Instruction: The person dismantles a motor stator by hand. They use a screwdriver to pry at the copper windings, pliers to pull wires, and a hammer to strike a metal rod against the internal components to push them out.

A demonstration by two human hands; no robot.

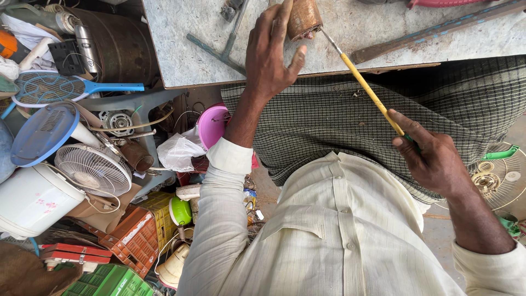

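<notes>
left hand [269,57] grip on rusty cylinder [303,18], yellow brush [368,89] touching

Rusty brown cylinder [303,18] tilted; yellow-handled brush [366,86] touching.

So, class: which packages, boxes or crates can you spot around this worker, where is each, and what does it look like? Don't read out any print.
Orange crate: lower left in the clutter, slatted plastic, rectangular.
Yellow crate: just right of the orange one, slatted, rectangular.
Green crate: bottom edge, lattice plastic.
Red case: left of the orange crate, flat, with a metal clasp.
White plastic bag: beside the pink tub, crumpled.
No screens or signs show.
</notes>
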